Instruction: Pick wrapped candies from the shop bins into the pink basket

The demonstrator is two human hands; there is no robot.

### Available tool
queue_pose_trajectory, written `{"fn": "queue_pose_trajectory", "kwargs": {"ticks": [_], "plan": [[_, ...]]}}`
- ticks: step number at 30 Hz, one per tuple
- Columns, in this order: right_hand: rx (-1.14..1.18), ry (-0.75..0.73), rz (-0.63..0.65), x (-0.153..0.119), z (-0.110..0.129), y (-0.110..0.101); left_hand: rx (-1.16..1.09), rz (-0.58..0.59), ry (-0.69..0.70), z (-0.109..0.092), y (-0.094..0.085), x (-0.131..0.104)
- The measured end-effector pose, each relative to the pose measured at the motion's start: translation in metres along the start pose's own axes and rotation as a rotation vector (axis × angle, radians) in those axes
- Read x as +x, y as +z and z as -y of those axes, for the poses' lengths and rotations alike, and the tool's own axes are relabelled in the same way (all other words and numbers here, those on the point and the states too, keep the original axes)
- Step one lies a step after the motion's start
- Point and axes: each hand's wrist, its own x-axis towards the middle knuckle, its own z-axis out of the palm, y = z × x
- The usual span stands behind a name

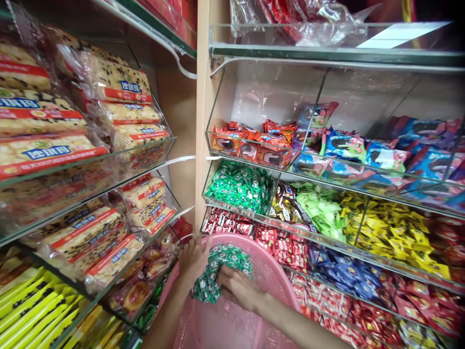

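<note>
A pink plastic basket with a perforated wall stands in front of the shelves, tilted towards me. Small green-wrapped candies lie heaped at its far side. At the basket's left rim is my left hand, its thumb on the inner side and its fingers over the edge, partly hidden. My right hand reaches in from the lower right, fingers curled into the green candies. Its fingertips are hidden among the wrappers. Just above the basket, a clear shelf bin holds more green candies of the same look.
Packaged puffed-rice bars fill glass shelves on the left, close to my left arm. Right-hand bins hold yellow candies, blue packets and red packets. A wooden post divides the shelving. Clear bin fronts jut out above the basket.
</note>
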Motion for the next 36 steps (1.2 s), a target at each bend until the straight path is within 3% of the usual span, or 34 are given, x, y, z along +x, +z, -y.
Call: {"fn": "queue_pose_trajectory", "kwargs": {"ticks": [7,16,20,25,29,32,36], "plan": [[-0.129,0.02,0.084,-0.001,0.005,0.007,-0.003,-0.016,-0.058,-0.006,-0.004,0.002],[-0.143,0.004,0.09,0.002,0.005,0.002,0.001,-0.031,-0.051,-0.002,-0.002,0.002],[-0.143,0.003,-0.029,0.005,0.01,-0.037,-0.005,-0.04,-0.067,-0.002,0.0,0.002],[-0.122,0.029,-0.329,0.016,0.01,-0.122,-0.015,-0.008,-0.066,-0.005,-0.001,0.002],[-0.143,0.102,-0.501,0.029,-0.007,-0.179,-0.027,0.002,-0.074,-0.007,-0.003,0.001],[-0.197,0.235,-0.51,0.043,-0.025,-0.202,-0.042,0.003,-0.085,-0.006,-0.003,0.001],[-0.27,0.377,-0.345,0.061,-0.039,-0.211,-0.034,-0.001,-0.089,-0.002,-0.001,0.001]]}}
